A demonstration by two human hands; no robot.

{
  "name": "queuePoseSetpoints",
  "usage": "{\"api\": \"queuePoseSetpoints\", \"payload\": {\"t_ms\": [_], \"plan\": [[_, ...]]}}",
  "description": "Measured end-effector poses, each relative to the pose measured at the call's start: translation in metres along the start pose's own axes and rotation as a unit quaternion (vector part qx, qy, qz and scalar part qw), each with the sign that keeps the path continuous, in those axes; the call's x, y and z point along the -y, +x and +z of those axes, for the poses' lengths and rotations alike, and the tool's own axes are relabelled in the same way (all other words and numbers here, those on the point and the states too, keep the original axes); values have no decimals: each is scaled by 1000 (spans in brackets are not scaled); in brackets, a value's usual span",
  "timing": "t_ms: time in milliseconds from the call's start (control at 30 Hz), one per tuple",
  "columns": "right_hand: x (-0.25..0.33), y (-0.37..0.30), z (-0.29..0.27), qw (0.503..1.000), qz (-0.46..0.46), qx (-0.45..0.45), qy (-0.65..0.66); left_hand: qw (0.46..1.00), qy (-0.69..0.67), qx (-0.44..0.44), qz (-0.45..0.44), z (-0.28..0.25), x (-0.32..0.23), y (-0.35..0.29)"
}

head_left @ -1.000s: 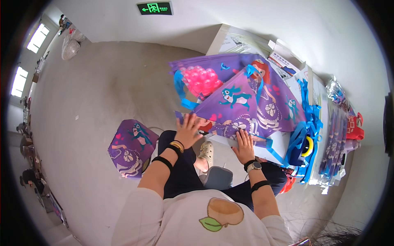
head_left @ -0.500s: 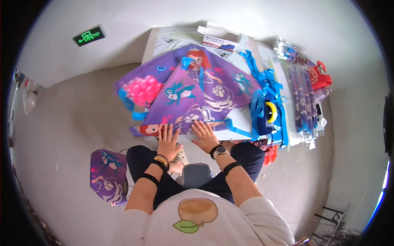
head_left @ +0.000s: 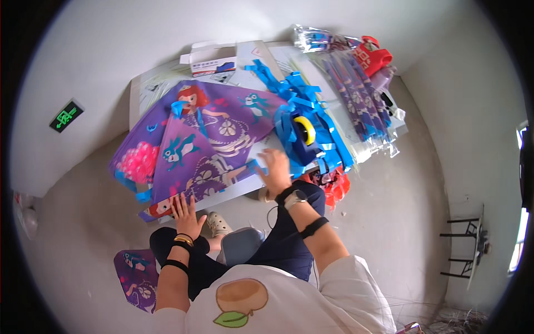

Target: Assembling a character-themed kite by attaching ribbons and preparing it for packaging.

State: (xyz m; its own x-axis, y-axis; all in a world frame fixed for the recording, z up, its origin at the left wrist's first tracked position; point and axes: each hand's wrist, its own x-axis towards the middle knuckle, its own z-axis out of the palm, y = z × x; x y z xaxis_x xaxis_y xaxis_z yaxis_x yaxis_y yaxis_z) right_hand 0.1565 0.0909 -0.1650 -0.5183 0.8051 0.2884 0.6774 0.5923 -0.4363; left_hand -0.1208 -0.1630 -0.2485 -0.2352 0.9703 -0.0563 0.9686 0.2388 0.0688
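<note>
A purple kite (head_left: 222, 119), printed with a red-haired figure and blue rabbit-like animals, lies spread on the table. My left hand (head_left: 187, 217) presses flat on its folded near edge, fingers spread. Beside the right end of that edge is my right hand (head_left: 273, 170), with its fingers apart and a little bent. A blue ribbon end (head_left: 256, 167) lies close by its thumb; contact is unclear. Just right of this hand stands a dark blue tape dispenser with a yellow roll (head_left: 305, 131), among loose blue ribbons (head_left: 328, 131).
Pink bead-like balls (head_left: 138, 161) rest on the kite's left part. An opened white box (head_left: 213, 60) stands at the table's back. Wrapped kites (head_left: 359, 97) and a red bag (head_left: 371, 57) occupy the right side. Another purple printed piece (head_left: 136, 278) is low at my left.
My right hand has lifted off the kite's folded edge and moved right toward the blue ribbon and tape dispenser. My left hand stays on the fold. The whole view has turned.
</note>
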Motion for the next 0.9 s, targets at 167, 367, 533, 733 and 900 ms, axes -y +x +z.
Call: {"api": "queuePoseSetpoints", "payload": {"t_ms": [167, 367, 533, 733, 900], "plan": [[-144, -20, -85, 966, 205, -160, 2, 999, -6, 52, 2, -10, -9, 10], [-191, -23, -86, 977, 205, -28, 47, 994, -15, 104, -13, -16, -4, 13], [-196, -12, -90, 964, 262, 36, 28, 992, -3, 122, -14, -24, -9, 16], [-206, -13, -103, 951, 298, -73, 44, 993, 3, 121, -17, -21, -8, 15], [-276, -62, -114, 905, 402, -142, 7, 991, -2, 130, -15, -28, -15, 20]]}}
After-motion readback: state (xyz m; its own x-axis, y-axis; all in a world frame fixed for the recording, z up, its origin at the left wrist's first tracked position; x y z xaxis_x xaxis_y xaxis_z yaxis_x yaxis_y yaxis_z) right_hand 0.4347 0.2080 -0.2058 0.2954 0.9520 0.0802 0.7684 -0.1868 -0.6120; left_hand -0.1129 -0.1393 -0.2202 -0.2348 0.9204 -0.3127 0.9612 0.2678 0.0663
